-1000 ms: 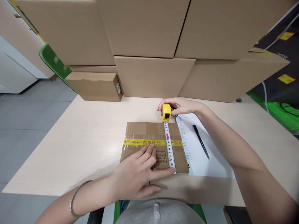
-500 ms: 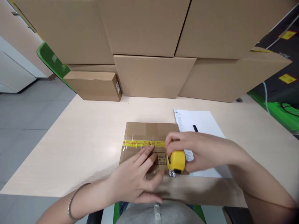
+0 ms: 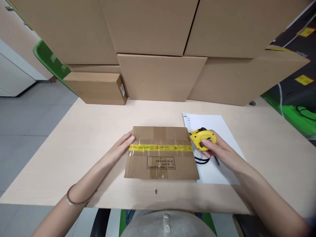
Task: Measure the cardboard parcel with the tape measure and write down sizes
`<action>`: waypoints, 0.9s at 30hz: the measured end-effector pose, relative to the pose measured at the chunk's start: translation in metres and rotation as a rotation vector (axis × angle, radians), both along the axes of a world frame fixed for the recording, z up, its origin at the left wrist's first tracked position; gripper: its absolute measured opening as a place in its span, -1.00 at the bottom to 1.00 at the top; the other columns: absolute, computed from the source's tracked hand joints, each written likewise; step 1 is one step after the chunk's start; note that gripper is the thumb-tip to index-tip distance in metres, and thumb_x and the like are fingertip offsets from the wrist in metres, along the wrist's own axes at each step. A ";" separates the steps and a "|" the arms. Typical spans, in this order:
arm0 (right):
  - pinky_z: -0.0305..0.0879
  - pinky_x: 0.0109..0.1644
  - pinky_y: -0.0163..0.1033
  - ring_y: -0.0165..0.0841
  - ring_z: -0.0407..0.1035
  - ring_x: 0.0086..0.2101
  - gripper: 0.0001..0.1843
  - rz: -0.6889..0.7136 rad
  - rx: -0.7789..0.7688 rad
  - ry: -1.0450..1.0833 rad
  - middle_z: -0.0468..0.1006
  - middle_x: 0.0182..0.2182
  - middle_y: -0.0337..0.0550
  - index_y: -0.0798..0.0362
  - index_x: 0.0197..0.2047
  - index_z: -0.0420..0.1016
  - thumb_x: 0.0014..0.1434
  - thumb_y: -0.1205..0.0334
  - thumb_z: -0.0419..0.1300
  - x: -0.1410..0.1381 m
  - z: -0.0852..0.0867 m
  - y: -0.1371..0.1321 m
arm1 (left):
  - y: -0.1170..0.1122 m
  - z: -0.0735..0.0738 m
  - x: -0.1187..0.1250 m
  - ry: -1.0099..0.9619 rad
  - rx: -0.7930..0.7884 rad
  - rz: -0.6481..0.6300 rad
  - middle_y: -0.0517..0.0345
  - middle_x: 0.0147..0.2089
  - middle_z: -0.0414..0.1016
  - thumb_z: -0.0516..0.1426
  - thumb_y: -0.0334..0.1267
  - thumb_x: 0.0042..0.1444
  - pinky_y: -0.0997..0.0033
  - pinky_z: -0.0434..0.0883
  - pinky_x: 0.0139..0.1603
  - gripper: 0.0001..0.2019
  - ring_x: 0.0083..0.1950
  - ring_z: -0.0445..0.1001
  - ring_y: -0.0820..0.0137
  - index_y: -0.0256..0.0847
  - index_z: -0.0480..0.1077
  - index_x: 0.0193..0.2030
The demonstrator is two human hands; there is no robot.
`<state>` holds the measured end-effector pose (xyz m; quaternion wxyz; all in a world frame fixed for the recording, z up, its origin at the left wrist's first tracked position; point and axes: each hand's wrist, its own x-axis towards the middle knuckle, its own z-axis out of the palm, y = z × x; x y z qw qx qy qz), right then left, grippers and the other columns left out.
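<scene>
A flat cardboard box (image 3: 161, 136) with a yellow printed tape strip (image 3: 165, 147) and a printed label frame lies before me. My left hand (image 3: 124, 143) is at its left edge, thumb on the rim; its other fingers are partly hidden. In my right hand (image 3: 213, 144) is a yellow tape measure (image 3: 197, 135), its front end at the box's right edge. No blade is visible drawn out. The black wrist strap (image 3: 202, 161) of the tape measure hangs below it, over a white sheet of paper (image 3: 222, 174).
Behind the table (image 3: 98, 121), big cardboard boxes (image 3: 163, 79) form a wall. A smaller cardboard box (image 3: 96, 89) stands at the back left. A dark pen (image 3: 216, 160) shows partly under my right hand. A small dark mark (image 3: 156, 191) is near the front edge.
My left hand has moved from the box's top to its left edge. My right hand has raised and turned the tape measure, moving it toward the box's far right corner.
</scene>
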<state>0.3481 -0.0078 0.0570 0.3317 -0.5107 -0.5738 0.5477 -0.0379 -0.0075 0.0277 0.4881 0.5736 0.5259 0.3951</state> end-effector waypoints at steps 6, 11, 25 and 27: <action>0.18 -0.41 -0.19 -0.37 0.19 -0.55 -0.57 -0.055 -0.007 0.201 0.42 -0.52 -0.29 -0.04 -0.13 0.44 0.26 -0.24 0.31 0.007 0.011 -0.003 | 0.009 0.011 -0.003 -0.062 -0.015 -0.088 -0.04 0.58 0.19 0.28 0.17 0.21 -0.17 0.49 0.33 -0.23 0.49 0.33 -0.17 0.12 0.22 0.51; 0.06 -0.57 -0.25 -0.44 0.14 -0.60 -0.57 -0.202 0.223 0.249 0.48 -0.42 -0.29 -0.07 -0.13 0.54 0.10 -0.18 0.45 0.017 0.046 0.005 | 0.006 0.012 0.005 0.017 0.545 -0.175 -0.07 0.52 0.22 0.44 -0.03 0.07 -0.15 0.43 0.38 -0.35 0.53 0.22 -0.14 0.07 0.43 0.30; 0.27 -0.28 -0.22 -0.25 0.52 -0.24 -0.69 0.689 0.577 -0.502 0.64 -0.08 -0.06 0.03 0.08 0.40 0.40 0.03 0.23 -0.139 0.117 0.033 | -0.001 -0.047 0.003 -0.047 0.882 -0.221 -0.07 0.61 0.01 0.54 0.05 -0.12 -0.11 0.38 0.45 0.37 0.57 0.18 -0.01 0.21 -0.32 0.63; 0.25 -0.28 -0.23 -0.25 0.51 -0.23 -0.74 0.700 0.603 -0.551 0.63 -0.05 -0.05 0.04 0.03 0.43 0.39 0.08 0.24 -0.142 0.116 0.032 | -0.001 -0.048 0.001 -0.026 0.859 -0.225 -0.09 0.61 -0.01 0.54 0.09 -0.14 -0.18 0.36 0.45 0.41 0.58 0.16 -0.05 0.24 -0.37 0.62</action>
